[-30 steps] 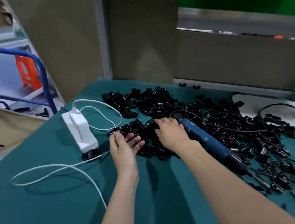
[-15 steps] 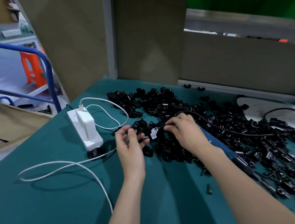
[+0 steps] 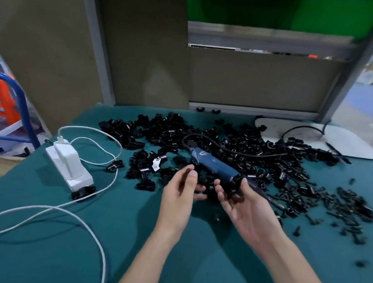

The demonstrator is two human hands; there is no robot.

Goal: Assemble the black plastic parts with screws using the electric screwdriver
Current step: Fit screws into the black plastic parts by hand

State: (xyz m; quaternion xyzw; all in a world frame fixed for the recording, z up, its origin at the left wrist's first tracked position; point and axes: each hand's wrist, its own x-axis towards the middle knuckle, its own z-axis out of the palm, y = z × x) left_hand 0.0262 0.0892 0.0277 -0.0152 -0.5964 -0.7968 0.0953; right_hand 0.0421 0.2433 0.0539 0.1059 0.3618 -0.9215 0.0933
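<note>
Two hands, left (image 3: 180,192) and right (image 3: 246,208), each pinching black parts (image 3: 233,187), teal table cloth (image 3: 36,252), tan partition (image 3: 144,47).

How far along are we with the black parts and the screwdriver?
Done: nothing I can tell; no finished assembly stands out in the pile of black parts. In hand: the right hand holds one black part, and the left hand pinches a small dark piece. Left: the electric screwdriver lies on the pile, in neither hand, so no screw is being driven.
</note>
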